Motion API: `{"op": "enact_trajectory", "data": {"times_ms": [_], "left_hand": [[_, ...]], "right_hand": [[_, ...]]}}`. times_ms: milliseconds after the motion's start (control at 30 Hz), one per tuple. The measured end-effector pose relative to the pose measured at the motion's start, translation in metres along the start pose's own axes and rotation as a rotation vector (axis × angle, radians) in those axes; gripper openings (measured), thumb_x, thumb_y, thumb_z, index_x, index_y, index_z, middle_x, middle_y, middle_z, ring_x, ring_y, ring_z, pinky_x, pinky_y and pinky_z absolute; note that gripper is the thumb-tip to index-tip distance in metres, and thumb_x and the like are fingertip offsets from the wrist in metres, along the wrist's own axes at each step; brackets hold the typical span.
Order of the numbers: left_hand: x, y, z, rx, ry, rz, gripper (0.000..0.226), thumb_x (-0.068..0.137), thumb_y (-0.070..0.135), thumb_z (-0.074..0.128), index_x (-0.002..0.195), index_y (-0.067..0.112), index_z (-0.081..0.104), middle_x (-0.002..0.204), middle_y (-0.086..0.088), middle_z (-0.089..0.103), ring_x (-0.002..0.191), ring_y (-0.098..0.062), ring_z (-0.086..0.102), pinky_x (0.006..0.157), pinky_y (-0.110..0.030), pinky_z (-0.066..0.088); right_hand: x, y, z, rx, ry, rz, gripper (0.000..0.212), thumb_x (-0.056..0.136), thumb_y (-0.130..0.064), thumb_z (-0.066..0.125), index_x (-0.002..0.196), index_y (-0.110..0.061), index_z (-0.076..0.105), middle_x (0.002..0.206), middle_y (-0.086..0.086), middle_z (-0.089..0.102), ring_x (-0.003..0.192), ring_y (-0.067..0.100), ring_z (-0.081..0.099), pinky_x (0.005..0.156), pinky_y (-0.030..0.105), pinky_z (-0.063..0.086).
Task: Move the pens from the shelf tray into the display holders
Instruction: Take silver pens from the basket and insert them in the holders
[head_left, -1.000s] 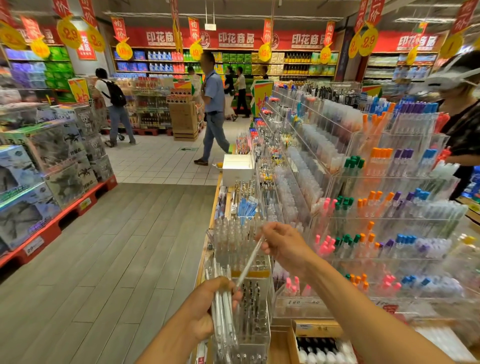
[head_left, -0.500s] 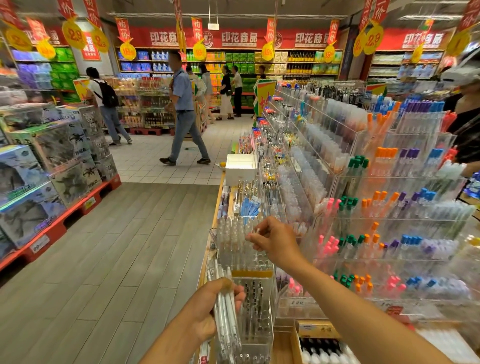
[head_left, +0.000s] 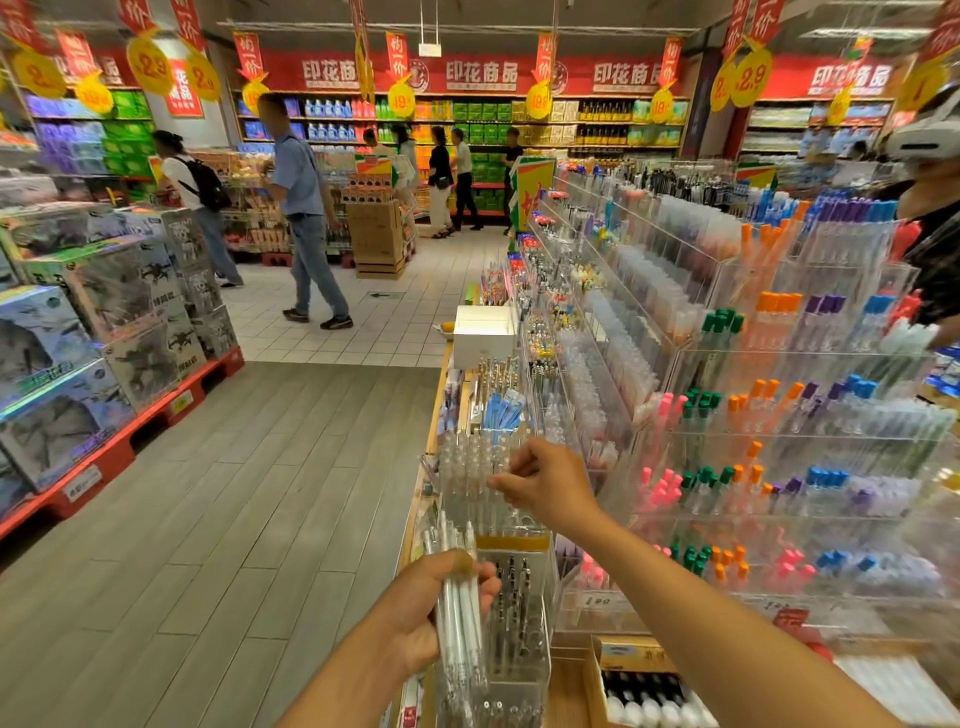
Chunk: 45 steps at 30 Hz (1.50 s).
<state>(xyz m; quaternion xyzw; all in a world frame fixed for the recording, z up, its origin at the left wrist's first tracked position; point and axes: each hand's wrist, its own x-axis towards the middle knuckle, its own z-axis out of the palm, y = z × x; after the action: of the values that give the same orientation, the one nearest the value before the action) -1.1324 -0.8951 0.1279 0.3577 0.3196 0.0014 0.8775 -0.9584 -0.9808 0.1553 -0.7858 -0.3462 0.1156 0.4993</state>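
My left hand (head_left: 426, 613) grips a bundle of white and clear pens (head_left: 460, 597), held upright in front of a clear holder of dark-tipped pens (head_left: 517, 603). My right hand (head_left: 550, 483) is stretched out over the clear acrylic display holder (head_left: 467, 467) behind it. That holder is packed with upright clear pens. The thumb and forefinger pinch the top of one clear pen standing in that holder. The pen's shaft is lost among the others.
Tiered acrylic racks of coloured pens (head_left: 779, 415) fill the right side. A white box (head_left: 483, 332) sits further along the counter, and an open box of pens (head_left: 649, 691) lies near me. A person (head_left: 935, 249) stands at the right edge. Stacked toy boxes (head_left: 104, 338) and shoppers (head_left: 306, 208) line the aisle on the left.
My right hand carried one clear pen from the bundle forward and down into the display holder. The left hand kept hold of its bundle. A shopper walked left across the aisle.
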Motion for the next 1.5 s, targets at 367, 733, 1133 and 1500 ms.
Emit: {"op": "enact_trajectory", "data": {"times_ms": [367,733,1133,1500], "left_hand": [[0.001,0.001,0.008,0.050,-0.034,0.025,0.016,0.084,-0.008,0.057,0.097,-0.014,0.063,0.077,-0.022,0.065,0.055,-0.024,0.066,0.050,-0.031,0.057],[0.007,-0.005,0.016,0.049,-0.094,0.041,0.018,0.079,-0.009,0.065,0.093,-0.019,0.068,0.084,-0.030,0.069,0.065,-0.030,0.072,0.054,-0.033,0.060],[0.014,-0.004,0.005,-0.084,-0.025,-0.001,0.028,0.074,-0.001,0.065,0.099,-0.012,0.061,0.073,-0.024,0.064,0.051,-0.026,0.065,0.048,-0.032,0.059],[0.015,-0.009,-0.004,-0.076,0.033,-0.008,0.022,0.069,-0.001,0.068,0.088,-0.011,0.063,0.073,-0.026,0.064,0.051,-0.029,0.064,0.047,-0.034,0.058]], "right_hand": [[-0.012,-0.007,-0.007,-0.089,-0.323,0.294,0.021,0.087,-0.017,0.074,0.098,-0.003,0.064,0.077,0.005,0.069,0.054,0.010,0.063,0.053,0.023,0.054],[-0.038,0.005,-0.015,0.403,-0.596,0.328,0.018,0.096,-0.022,0.061,0.080,-0.016,0.066,0.066,-0.006,0.060,0.057,0.006,0.049,0.056,0.020,0.041],[-0.009,-0.012,-0.037,0.377,0.016,0.170,0.013,0.100,-0.018,0.051,0.098,-0.005,0.055,0.082,0.009,0.065,0.062,0.013,0.064,0.061,0.026,0.054],[0.007,-0.005,-0.020,-0.211,0.115,-0.078,0.018,0.103,-0.024,0.043,0.085,-0.026,0.040,0.078,0.002,0.064,0.073,0.021,0.065,0.069,0.047,0.056]]}}
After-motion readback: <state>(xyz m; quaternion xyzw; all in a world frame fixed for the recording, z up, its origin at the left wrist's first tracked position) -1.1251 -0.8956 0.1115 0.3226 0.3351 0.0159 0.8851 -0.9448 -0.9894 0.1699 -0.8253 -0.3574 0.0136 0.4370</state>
